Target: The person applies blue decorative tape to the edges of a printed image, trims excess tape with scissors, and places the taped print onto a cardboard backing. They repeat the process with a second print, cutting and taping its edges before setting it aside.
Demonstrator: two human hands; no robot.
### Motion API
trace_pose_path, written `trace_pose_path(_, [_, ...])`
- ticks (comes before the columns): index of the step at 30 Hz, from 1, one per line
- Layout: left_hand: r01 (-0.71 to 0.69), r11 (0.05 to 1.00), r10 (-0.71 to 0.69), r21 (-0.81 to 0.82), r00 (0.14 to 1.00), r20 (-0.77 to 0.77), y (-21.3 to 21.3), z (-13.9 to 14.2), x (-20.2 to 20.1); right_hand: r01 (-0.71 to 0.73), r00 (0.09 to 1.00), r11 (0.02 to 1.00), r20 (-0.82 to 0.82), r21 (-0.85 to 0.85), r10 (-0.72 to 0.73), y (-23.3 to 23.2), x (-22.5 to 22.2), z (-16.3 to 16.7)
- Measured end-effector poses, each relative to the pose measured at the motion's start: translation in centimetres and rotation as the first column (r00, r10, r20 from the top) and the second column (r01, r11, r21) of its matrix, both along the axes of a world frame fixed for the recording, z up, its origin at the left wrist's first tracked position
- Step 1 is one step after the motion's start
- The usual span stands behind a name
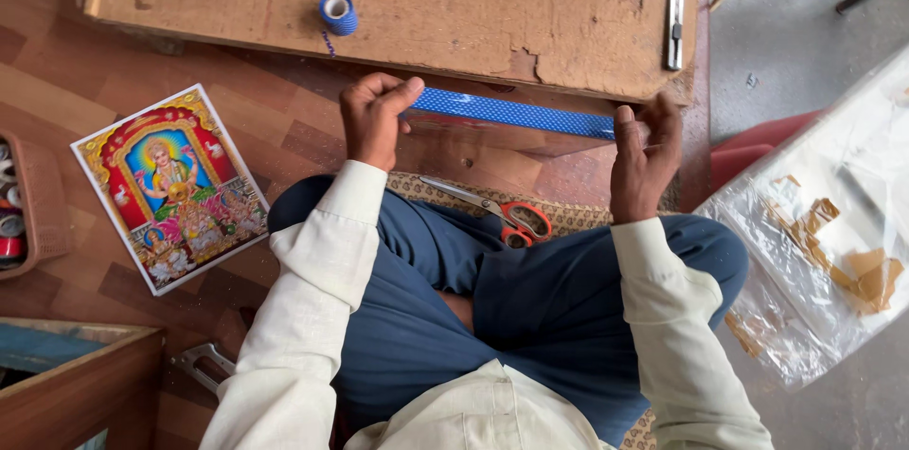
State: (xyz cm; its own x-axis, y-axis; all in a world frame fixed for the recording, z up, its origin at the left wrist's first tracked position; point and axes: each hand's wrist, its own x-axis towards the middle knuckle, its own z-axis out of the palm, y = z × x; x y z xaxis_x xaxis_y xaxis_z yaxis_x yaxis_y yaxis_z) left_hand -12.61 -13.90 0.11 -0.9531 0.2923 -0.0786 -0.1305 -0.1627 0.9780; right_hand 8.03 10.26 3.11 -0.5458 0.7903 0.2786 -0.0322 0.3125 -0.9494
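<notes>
Between both hands, above lap: blue strip (511, 113), long axis left–right, held taut. Left hand (377, 119) fingers pinched on one end; right hand (646, 158) fingers on other. Scissors (492, 211) lie nearer right.

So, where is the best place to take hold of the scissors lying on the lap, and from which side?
Probably by the red handle loops of the scissors, coming from above on the right hand side. They lie flat on the patterned cloth with loops toward that hand, and the closed blades point away to the left.
</notes>
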Motion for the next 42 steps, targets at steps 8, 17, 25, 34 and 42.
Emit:
trace_pose_path(8, [-0.027, 0.998, 0.035, 0.058, 0.988, -0.151, -0.2, -1.0, -0.3, -0.612, 0.748, 0.599, 0.623, 0.516, 0.228, -3.2, -7.5, 3.6])
trace_pose_path(17, [-0.096, 0.994, 0.089, -0.061, 0.991, -0.098, -0.2, -0.7, -0.8, -0.581, 0.618, 0.805, 0.707, 0.118, 0.342, -1.6, -10.4, 1.6])
trace_pose_path(25, [-0.403, 0.866, 0.175, -0.295, 0.797, -0.577, -0.1, 1.1, 0.9, -0.622, 0.636, 0.769, 0.67, 0.151, 0.383, -1.6, -9.9, 0.7])
trace_pose_path(34, [-0.149, 0.891, -0.393, -0.429, 0.222, -0.893, 2.3, 2.1, 5.7, -0.646, 0.679, 0.715, 0.628, 0.267, 0.38, -1.6, -9.9, 0.3])
trace_pose_path(42, [-0.159, 0.856, -0.436, -0.492, 0.288, -0.852, 3.5, 1.1, 5.1, -0.309, 0.949, 0.553, 0.286, 0.774, 0.13, -5.4, -6.3, 1.6])
